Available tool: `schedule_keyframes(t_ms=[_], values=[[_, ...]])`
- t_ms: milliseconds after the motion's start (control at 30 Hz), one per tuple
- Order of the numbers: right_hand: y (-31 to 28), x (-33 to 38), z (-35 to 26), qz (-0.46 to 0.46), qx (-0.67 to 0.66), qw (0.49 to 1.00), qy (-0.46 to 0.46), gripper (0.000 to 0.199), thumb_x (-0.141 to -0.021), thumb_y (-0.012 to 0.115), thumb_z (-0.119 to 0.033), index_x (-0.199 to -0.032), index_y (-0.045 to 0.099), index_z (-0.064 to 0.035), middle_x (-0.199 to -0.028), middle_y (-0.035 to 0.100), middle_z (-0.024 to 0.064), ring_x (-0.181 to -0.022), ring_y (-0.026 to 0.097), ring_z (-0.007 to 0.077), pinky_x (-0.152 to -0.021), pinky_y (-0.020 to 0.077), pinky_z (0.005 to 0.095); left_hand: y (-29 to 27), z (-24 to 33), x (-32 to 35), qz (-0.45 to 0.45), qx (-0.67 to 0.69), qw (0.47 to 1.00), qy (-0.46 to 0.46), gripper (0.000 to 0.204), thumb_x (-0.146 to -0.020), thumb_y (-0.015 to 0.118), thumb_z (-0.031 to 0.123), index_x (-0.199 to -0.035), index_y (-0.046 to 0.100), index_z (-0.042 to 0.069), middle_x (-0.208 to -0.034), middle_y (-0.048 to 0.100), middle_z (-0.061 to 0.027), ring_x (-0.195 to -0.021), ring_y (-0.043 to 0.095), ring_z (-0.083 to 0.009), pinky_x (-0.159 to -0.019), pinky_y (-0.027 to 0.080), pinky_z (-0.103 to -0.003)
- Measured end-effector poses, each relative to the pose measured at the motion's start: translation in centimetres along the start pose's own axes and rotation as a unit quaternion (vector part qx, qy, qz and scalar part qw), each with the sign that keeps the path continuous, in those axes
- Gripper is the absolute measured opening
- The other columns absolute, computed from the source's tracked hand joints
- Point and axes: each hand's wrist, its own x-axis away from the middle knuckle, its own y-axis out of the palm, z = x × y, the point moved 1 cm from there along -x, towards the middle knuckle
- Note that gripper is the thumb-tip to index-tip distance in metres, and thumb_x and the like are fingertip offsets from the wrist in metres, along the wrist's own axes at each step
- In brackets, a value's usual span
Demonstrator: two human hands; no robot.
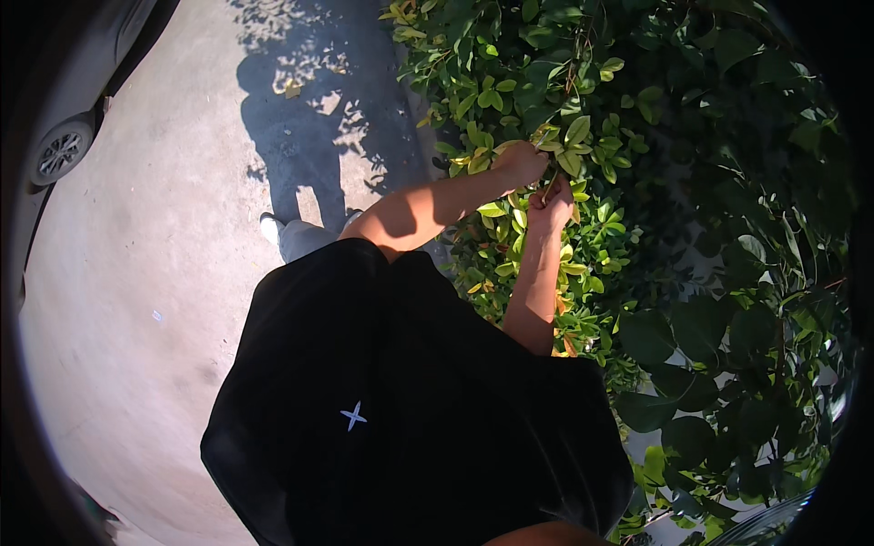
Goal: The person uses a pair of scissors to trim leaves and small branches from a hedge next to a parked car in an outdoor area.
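Green shrub [577, 132] spreads beneath the left hand [522, 166] and nearby right hand [552, 206].

Left hand [522, 166], right hand [553, 207] at leafy shrub [605, 217].

Outdoors, I'm in full daylight here: strong sun hits pale, hard paving [137, 264], casting a person's shadow [289, 136] across it. Upper left, I've got a car [59, 77] standing, its wheel [64, 153] showing; dense green bushes [510, 68] crowd my right. Driveway or roadside, I can't tell.
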Motion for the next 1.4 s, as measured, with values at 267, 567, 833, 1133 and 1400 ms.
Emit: schedule_keyframes(t_ms=[267, 567, 833, 1133, 1400], values=[[-0.3, 2.5, 3.6, 0.063, -0.021, 0.996, -0.052, 0.018, -0.095, 0.048, -0.017, -0.079, 0.055, -0.0102, -0.066, 0.055, -0.0009, -0.055, 0.05, 0.0111, -0.045, 0.0376, 0.0273, -0.1, -1.0, 3.5, 0.067, 0.004, 0.998, -0.008, 0.044, -0.087, 0.054, 0.036, -0.08, 0.065, -0.006, -0.07, 0.064, -0.0224, -0.07, 0.065, -0.0368, -0.065, 0.048, -0.044], [4.0, 5.3, 1.6, -0.035, 0.048, 0.994, -0.093, 0.025, -0.097, 0.046, -0.022, -0.092, 0.062, -0.0037, -0.075, 0.064, 0.0028, -0.061, 0.058, 0.0125, -0.052, 0.0439, 0.0251, -3.3, 1.1, 7.1, 0.029, 0.279, 0.958, 0.063, 0.03, -0.095, 0.054, 0.026, -0.08, 0.063, 0.002, -0.063, 0.057, -0.0025, -0.05, 0.049, -0.0107, -0.049, 0.04, -0.03], [6.9, 6.6, 6.9, -0.222, 0.183, 0.953, 0.1, 0.035, -0.095, 0.053, -0.024, -0.064, 0.04, -0.0151, -0.05, 0.024, -0.0065, -0.039, 0.022, 0.0083, -0.041, 0.0206, 0.0255, -16.4, -4.3, 10.9, 0.009, 0.251, 0.968, -0.003, 0.021, -0.091, 0.063, 0.027, -0.081, 0.064, 0.009, -0.058, 0.052, 0.0034, -0.048, 0.043, -0.0067, -0.046, 0.031, -0.022], [13.9, 7.8, 10.6, -0.348, -0.117, 0.871, 0.326, 0.022, -0.089, 0.054, -0.025, -0.095, 0.06, -0.005, -0.099, 0.065, 0.0091, -0.091, 0.061, 0.0268, -0.088, 0.048, 0.0442, -21.9, -5.2, 9.6, 0.063, 0.276, 0.959, 0.006, 0.034, -0.095, 0.057, 0.038, -0.077, 0.058, 0.009, -0.06, 0.052, 0.0024, -0.052, 0.049, -0.0086, -0.048, 0.04, -0.025], [18.0, 5.9, 11.8, -0.373, 0.01, 0.881, 0.293, 0.029, -0.091, 0.06, -0.019, -0.114, 0.055, -0.0023, -0.11, 0.064, 0.0098, -0.1, 0.061, 0.0225, -0.091, 0.0475, 0.0368, -25.0, -7.4, 3.9, 0.043, 0.213, 0.97, 0.105, 0.029, -0.097, 0.055, 0.032, -0.1, 0.062, 0.003, -0.081, 0.067, -0.0066, -0.074, 0.064, -0.0155, -0.064, 0.05, -0.03]])
